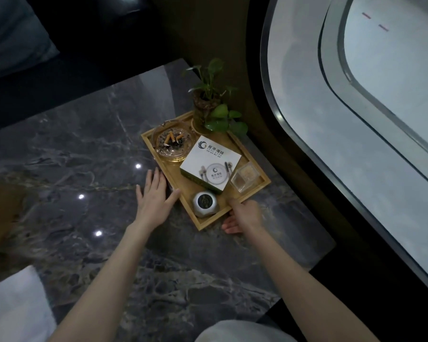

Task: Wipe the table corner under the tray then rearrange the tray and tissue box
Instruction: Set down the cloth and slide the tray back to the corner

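A wooden tray [253, 162] sits on the dark marble table [84, 149] near its far right corner. On the tray lie a white tissue box [209, 161], a glass ashtray [172, 143] with cigarette butts, a potted plant [208, 104], a clear small box [246, 176] and a round silver device [204, 202]. My left hand [153, 197] lies flat with spread fingers against the tray's left rim. My right hand [242, 215] grips the tray's near rim at the front corner.
A white cloth [13, 307] lies at the table's near left edge. A brown wooden object [0, 213] stands at the far left. A dark wall and a curved window [381, 114] run along the right, close to the tray. A dark sofa lies beyond the table.
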The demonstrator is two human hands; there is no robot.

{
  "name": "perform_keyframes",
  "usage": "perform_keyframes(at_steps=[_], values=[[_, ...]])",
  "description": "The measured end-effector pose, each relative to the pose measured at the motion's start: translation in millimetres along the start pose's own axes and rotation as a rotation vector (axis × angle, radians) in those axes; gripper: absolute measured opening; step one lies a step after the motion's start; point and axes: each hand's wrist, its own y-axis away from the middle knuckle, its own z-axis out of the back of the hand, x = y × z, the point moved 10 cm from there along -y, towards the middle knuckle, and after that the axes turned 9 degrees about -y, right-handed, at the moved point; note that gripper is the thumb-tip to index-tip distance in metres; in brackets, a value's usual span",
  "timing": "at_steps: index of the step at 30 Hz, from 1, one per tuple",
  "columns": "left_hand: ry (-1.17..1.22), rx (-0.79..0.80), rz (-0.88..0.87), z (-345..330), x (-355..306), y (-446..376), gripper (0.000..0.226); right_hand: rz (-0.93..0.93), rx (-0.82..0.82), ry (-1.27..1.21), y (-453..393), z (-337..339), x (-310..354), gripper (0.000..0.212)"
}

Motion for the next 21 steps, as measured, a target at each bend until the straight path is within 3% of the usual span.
perform_keyframes(at_steps=[8,21], values=[[0.061,-0.026,-0.031,2.6,-6.2,-4.9,0.069,0.105,-0.063,0.006,-1.9,1.7,3.9,0.038],[0.021,-0.056,-0.023,1.5,-27.4,-24.7,0.07,0.118,-0.075,0.004,-22.7,18.8,23.9,0.038]])
